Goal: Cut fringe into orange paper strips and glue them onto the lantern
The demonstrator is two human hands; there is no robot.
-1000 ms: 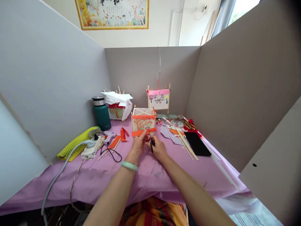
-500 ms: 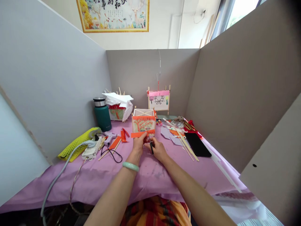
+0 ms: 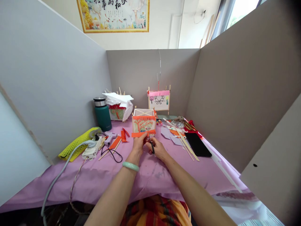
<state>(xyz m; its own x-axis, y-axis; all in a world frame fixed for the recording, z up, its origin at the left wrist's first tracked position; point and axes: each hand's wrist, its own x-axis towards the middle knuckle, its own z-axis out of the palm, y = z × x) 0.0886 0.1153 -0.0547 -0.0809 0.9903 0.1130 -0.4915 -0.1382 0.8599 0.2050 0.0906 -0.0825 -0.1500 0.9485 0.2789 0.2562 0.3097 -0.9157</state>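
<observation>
My right hand (image 3: 158, 148) grips small black scissors (image 3: 151, 143), blades pointing up at the orange strip (image 3: 139, 134). My left hand (image 3: 138, 145), a green bangle (image 3: 130, 166) on its wrist, pinches that strip's near edge. The strip runs along the foot of the paper lantern (image 3: 143, 123), which stands just beyond my fingers on the purple cloth (image 3: 105, 179). Left of it lie orange scraps (image 3: 118, 138), a glue gun (image 3: 109, 137) and a power strip (image 3: 91, 149); a green flask (image 3: 102, 114) stands behind. To the right lie sticks (image 3: 185, 142) and a black pad (image 3: 197, 144).

Green flask (image 3: 102, 114), yellow mesh (image 3: 77, 142), power strip (image 3: 91, 150), black pouch (image 3: 197, 144) on purple cloth (image 3: 113, 179).
</observation>
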